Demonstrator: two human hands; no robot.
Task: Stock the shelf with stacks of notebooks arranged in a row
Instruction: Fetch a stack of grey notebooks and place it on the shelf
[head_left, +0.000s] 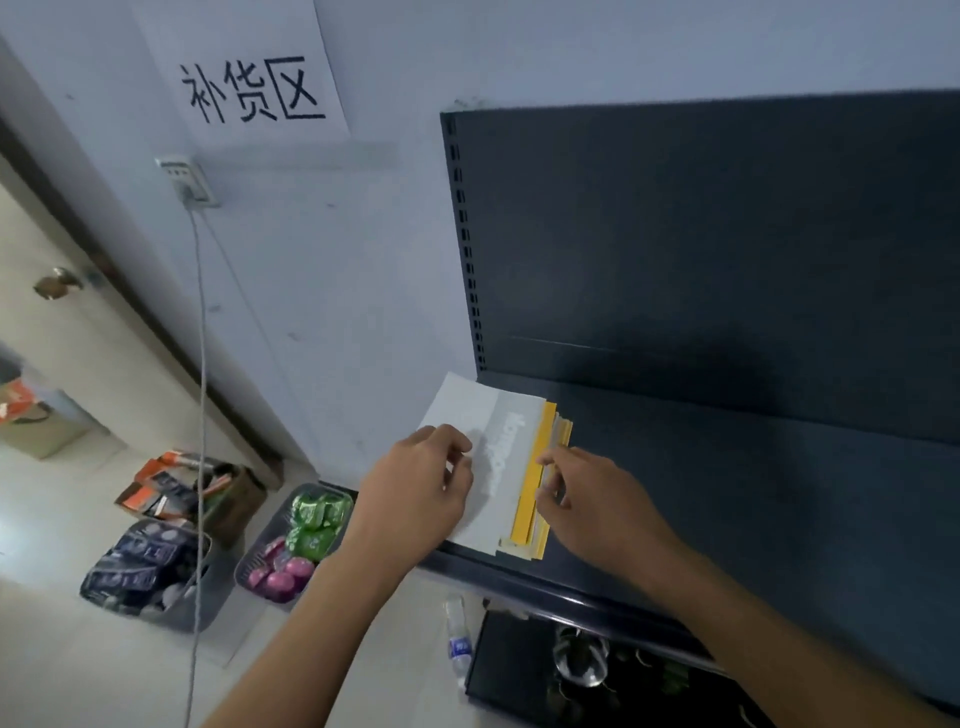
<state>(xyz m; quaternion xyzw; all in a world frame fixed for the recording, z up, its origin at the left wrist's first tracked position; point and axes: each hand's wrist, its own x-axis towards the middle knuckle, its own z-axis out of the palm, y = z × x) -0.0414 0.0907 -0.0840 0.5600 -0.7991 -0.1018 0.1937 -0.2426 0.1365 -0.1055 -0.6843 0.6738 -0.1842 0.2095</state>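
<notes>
A stack (506, 467) of notebooks is shown lying flat at the far left end of a dark shelf (727, 493), its left edge jutting slightly past the shelf's end and its near edge set close to the front lip. The stack is topped by a white notebook (467, 405) with pale lettering, and yellow covers (530, 483) are fanned out beneath it along the right side. The left grip (415, 483) is laid on the white cover near the front left corner with its fingers bent down onto it; whether the cover is pinched cannot be told. The right grip (587, 499) is set against the stack's right side, where the yellow edges are pinched between the thumb and curled fingers. The rest of the shelf is backed by a dark panel (675, 234). A paper sign (249, 93) printed with three characters is fixed to the wall above a socket (187, 179), from which a cord (201, 364) is hung to the floor. Below, a basket (244, 566) of green and purple packets and a second basket (202, 613) of dark packets are seen on the floor, and a bottle (458, 639) is stood beside a lower shelf (509, 670).
</notes>
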